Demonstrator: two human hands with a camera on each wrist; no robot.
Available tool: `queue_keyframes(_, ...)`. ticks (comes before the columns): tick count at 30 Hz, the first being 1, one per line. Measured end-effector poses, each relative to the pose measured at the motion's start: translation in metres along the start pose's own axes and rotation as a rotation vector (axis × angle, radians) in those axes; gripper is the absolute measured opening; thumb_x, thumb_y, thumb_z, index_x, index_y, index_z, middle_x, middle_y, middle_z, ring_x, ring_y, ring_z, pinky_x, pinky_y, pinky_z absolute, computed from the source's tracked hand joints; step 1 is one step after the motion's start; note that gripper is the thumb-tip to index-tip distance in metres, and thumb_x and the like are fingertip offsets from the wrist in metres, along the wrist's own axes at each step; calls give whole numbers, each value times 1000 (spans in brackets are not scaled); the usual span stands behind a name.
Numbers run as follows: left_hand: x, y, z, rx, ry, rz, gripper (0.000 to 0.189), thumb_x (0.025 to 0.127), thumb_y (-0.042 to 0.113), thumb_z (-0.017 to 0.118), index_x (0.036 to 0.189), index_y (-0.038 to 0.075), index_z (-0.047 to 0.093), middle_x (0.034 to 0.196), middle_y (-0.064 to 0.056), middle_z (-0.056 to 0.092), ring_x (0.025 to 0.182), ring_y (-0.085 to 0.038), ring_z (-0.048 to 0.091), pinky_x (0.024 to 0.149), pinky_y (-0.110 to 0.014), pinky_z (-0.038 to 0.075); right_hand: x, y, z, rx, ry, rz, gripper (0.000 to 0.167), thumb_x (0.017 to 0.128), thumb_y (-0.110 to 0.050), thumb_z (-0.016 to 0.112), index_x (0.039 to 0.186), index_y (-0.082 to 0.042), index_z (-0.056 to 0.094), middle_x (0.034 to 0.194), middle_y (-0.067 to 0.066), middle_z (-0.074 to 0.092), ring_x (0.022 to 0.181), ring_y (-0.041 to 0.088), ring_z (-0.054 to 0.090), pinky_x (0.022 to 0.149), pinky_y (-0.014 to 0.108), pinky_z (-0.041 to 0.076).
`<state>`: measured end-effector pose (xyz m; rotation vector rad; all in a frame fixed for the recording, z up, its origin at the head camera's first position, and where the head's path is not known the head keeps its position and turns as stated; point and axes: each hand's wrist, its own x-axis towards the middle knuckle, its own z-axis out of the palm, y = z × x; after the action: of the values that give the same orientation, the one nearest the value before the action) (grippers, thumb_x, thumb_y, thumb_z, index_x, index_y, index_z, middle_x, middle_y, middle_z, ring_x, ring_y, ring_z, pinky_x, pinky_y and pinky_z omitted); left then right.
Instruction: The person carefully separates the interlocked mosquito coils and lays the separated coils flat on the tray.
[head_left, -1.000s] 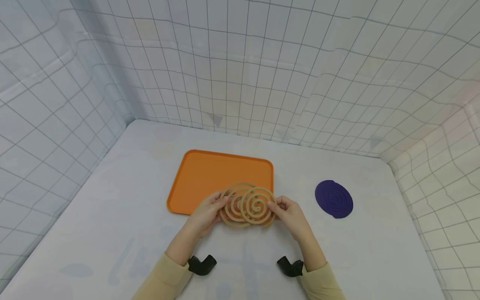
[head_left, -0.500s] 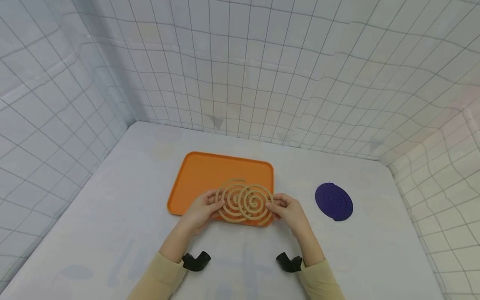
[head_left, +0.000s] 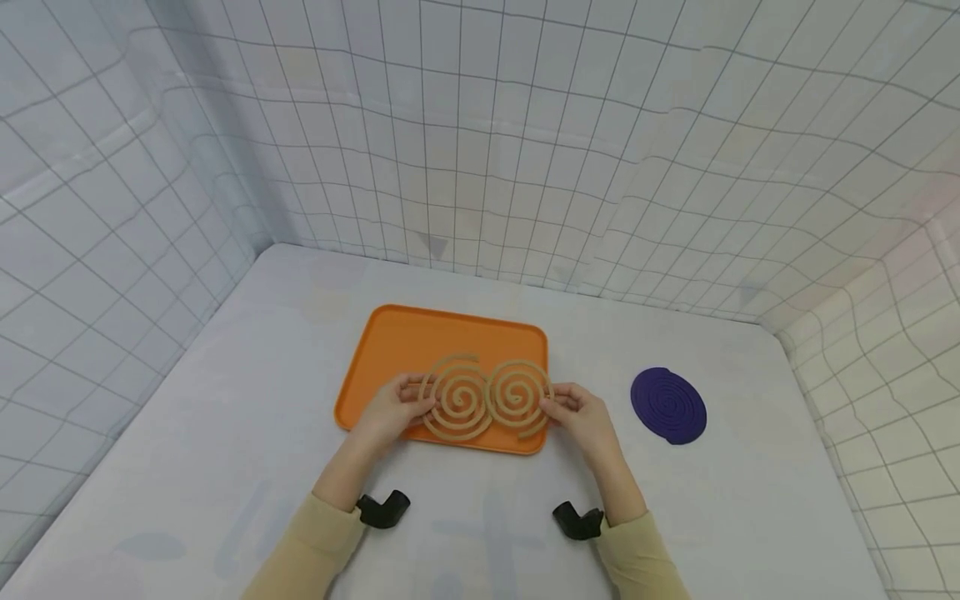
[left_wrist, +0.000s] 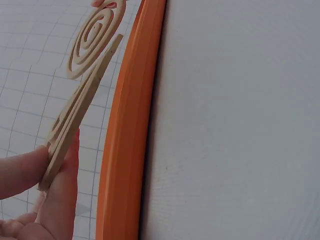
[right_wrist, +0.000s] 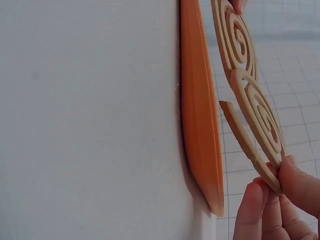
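Two flat beige spiral trivets are held up side by side over the front of an orange tray (head_left: 405, 342). My left hand (head_left: 390, 414) pinches the left spiral trivet (head_left: 461, 400) at its outer edge, between thumb and fingers. The right spiral trivet (head_left: 515, 397) is gripped the same way at its right edge by my right hand (head_left: 585, 421). Their inner edges meet or slightly overlap in the head view. From the left wrist, the left trivet (left_wrist: 80, 112) appears tilted, nearly edge-on. The right wrist view shows a free outer end of the right trivet (right_wrist: 240, 125) standing apart from its coils.
A dark purple spiral disc (head_left: 667, 406) lies on the white table (head_left: 750, 467), right of the tray. White walls with a grid pattern (head_left: 480, 167) enclose the back and both sides. Black wrist mounts (head_left: 384, 510) sit by both sleeves.
Both hands have moved slightly away from the body, farther over the tray. The left hand has shifted left, so the two spiral trivets, which overlapped broadly, now lie almost edge to edge.
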<state>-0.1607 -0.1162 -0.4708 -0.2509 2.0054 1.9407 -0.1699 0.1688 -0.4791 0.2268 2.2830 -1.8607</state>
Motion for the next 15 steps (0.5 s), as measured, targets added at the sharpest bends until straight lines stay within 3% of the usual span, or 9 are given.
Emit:
queue_keyframes(9,8,0,-9,1,102,-62,47,96,5,62,137,-7,42,122,-22,62,92,-10,66,81,-22,55,6,4,-2,35,19,31,28,90,-4,70,115,6,65,85,0,71,72,9,64,67,23,56)
queue_keyframes(15,11,-4,-12,-2,123,-40,44,95,5,63,133,-8,45,118,-22,65,87,-8,68,78,-22,57,7,5,-3,53,18,46,29,91,-6,69,117,6,64,85,-1,70,74,8,64,67,22,56)
